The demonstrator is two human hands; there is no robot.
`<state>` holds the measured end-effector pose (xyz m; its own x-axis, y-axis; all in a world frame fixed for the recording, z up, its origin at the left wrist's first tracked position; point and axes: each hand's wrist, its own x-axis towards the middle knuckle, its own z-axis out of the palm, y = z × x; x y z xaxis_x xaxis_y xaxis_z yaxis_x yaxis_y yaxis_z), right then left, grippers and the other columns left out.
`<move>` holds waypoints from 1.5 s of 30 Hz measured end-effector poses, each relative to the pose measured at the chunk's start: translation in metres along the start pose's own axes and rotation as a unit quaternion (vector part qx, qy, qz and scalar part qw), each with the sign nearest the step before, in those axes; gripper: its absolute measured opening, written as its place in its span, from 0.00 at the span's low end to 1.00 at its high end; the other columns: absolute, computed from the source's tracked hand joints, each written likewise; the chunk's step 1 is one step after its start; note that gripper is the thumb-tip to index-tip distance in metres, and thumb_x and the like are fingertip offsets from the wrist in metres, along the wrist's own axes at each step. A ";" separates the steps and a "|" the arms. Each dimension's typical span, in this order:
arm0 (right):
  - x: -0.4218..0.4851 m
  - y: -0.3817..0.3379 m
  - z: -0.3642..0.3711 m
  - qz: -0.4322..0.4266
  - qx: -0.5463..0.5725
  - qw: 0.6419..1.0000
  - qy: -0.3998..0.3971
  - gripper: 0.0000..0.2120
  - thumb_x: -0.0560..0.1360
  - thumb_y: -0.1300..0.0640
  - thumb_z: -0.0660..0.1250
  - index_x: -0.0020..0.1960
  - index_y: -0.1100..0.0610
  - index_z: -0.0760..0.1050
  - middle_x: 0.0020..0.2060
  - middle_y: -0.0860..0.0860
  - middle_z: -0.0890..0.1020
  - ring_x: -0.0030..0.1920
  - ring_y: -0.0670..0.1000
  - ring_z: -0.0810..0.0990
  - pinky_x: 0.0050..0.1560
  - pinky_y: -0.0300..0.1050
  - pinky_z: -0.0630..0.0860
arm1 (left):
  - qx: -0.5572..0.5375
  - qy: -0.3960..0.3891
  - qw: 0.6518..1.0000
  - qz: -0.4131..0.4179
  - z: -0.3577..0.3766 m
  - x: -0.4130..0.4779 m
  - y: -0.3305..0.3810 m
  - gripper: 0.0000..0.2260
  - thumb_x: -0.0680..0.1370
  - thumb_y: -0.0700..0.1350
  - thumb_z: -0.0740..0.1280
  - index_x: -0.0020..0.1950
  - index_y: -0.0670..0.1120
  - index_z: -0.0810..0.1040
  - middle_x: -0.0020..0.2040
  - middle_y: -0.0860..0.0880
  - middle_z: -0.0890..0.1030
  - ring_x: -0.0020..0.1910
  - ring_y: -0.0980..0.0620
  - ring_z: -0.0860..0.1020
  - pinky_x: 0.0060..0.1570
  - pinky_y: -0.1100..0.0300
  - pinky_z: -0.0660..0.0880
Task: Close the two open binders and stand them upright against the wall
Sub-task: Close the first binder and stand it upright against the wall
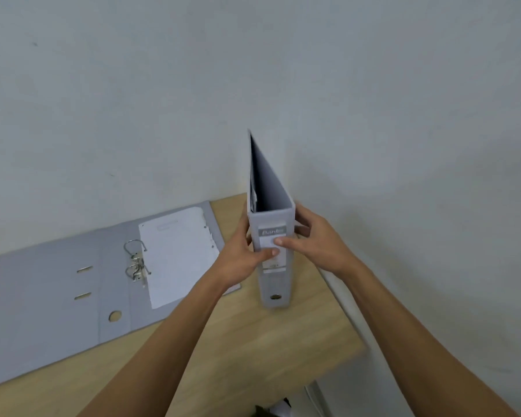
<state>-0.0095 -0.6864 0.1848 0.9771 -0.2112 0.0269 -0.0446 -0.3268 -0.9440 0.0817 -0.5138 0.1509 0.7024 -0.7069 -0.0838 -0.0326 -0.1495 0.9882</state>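
A closed grey binder (275, 284) stands upright on the wooden table (253, 350), spine toward me, its far edge near the white wall (253, 70). My left hand (241, 260) grips its left side, thumb on the spine label. My right hand (313, 239) holds the right side, with a thumb also on the label. A second grey binder (57, 284) lies open flat on the table's left part, its metal rings (136, 260) open and a white sheet (178, 254) on its right half.
The table's right edge (340, 299) runs just to the right of the upright binder, with a drop to the floor beyond. The wall runs along the table's far side. A dark object (271, 410) sits at the bottom edge of the view.
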 end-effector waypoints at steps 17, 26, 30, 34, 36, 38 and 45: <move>0.031 0.070 -0.028 0.085 0.048 0.958 0.269 0.09 0.74 0.49 0.73 0.55 0.43 0.82 0.39 0.44 0.85 0.42 0.47 0.86 0.47 0.53 0.85 | 0.123 -0.015 0.991 -0.050 0.048 0.116 -0.019 0.52 0.73 0.41 0.77 0.83 0.56 0.42 0.78 0.50 0.68 0.69 0.42 0.76 0.60 0.42 0.80; 0.060 0.080 -0.028 0.086 0.077 0.943 0.313 0.16 0.80 0.54 0.66 0.68 0.51 0.70 0.56 0.50 0.83 0.55 0.44 0.84 0.50 0.33 0.80 | 0.136 0.009 0.990 -0.043 0.058 0.163 -0.012 0.52 0.77 0.40 0.74 0.82 0.55 0.35 0.80 0.46 0.65 0.71 0.40 0.74 0.66 0.48 0.75; 0.062 0.084 -0.031 0.084 0.060 0.945 0.309 0.16 0.81 0.56 0.65 0.68 0.49 0.71 0.59 0.47 0.82 0.58 0.40 0.81 0.47 0.23 0.75 | 0.144 -0.008 0.989 -0.043 0.058 0.171 -0.010 0.52 0.78 0.43 0.73 0.81 0.57 0.32 0.81 0.46 0.63 0.71 0.40 0.74 0.66 0.41 0.75; 0.060 0.085 -0.034 0.074 0.054 0.950 0.299 0.19 0.81 0.60 0.64 0.71 0.52 0.69 0.59 0.48 0.81 0.55 0.29 0.78 0.49 0.22 0.74 | 0.145 -0.001 0.988 -0.044 0.061 0.173 -0.013 0.52 0.78 0.42 0.73 0.82 0.56 0.33 0.81 0.46 0.62 0.70 0.41 0.74 0.66 0.43 0.75; 0.059 0.087 -0.033 0.068 0.056 0.951 0.297 0.20 0.81 0.62 0.64 0.71 0.53 0.69 0.59 0.49 0.81 0.56 0.31 0.79 0.51 0.25 0.74 | 0.136 0.006 0.990 -0.046 0.062 0.172 -0.014 0.51 0.77 0.42 0.74 0.82 0.56 0.35 0.82 0.47 0.61 0.72 0.41 0.72 0.67 0.43 0.75; 0.059 0.087 -0.031 0.065 0.055 0.953 0.290 0.21 0.80 0.63 0.64 0.72 0.53 0.68 0.58 0.49 0.80 0.56 0.32 0.79 0.51 0.26 0.75 | 0.131 0.017 0.990 -0.049 0.062 0.169 -0.016 0.51 0.77 0.42 0.74 0.83 0.55 0.37 0.82 0.48 0.60 0.76 0.43 0.67 0.70 0.45 0.72; 0.055 0.090 -0.032 0.072 0.064 0.960 0.265 0.22 0.80 0.62 0.65 0.72 0.52 0.68 0.59 0.47 0.79 0.56 0.31 0.78 0.51 0.26 0.75 | 0.127 0.046 0.989 -0.063 0.058 0.165 -0.022 0.47 0.76 0.39 0.75 0.84 0.50 0.46 0.81 0.46 0.62 0.78 0.45 0.65 0.68 0.58 0.71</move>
<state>0.0340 -0.7569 0.1120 0.7184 -0.6952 0.0240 -0.1127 -0.1504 -0.9822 0.1575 -0.6670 0.1080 0.7732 -0.6079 -0.1804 -0.1106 -0.4095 0.9056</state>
